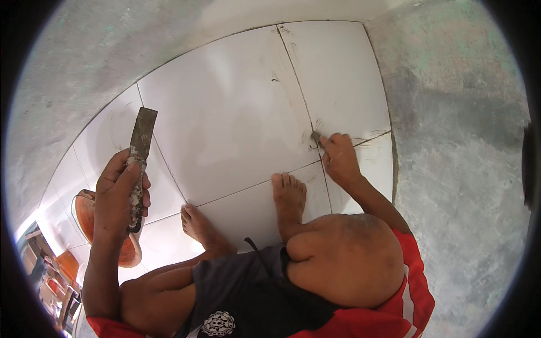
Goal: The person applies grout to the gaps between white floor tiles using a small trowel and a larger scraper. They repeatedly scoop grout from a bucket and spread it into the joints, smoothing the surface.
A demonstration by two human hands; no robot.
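Note:
My left hand (114,188) is wrapped round the handle of a putty knife (144,130) and holds it up above the floor. Its flat grey blade points away from me, and pale dried material crusts the handle. My right hand (341,160) reaches down to the white tiles (225,135), pinching a small grey piece (315,136) against a dark joint line. I cannot make out what kind of piece it is. Dark smears surround that spot, near where the joints (320,160) cross.
Bare grey cement walls (462,169) rise at the right and along the far left. Behind my left forearm stands an orange-brown basin (85,217), partly hidden. My bare feet (289,194) rest on the tiles. Cluttered objects (53,284) show at the lower left.

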